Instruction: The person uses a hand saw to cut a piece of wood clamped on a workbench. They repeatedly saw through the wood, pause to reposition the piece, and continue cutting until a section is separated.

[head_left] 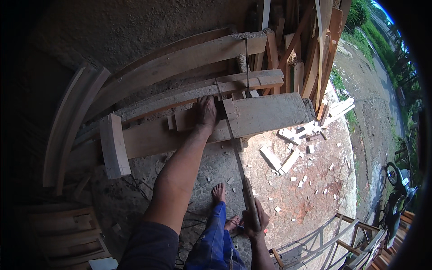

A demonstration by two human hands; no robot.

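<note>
My right hand is closed round the handle of a handsaw. Its long narrow blade reaches up and away from me across a thick wooden beam. Fingers of my left hand are curled over a short wooden block on top of the beam, just left of the blade. A small piece of wood lies against the blade's right side. The blade crosses the wood there; how deep it has cut, I cannot tell.
Behind the beam run long planks and another beam. A wooden piece lies across the left end. Offcuts litter the ground at right, below leaning boards. A wooden frame and motorcycle stand lower right.
</note>
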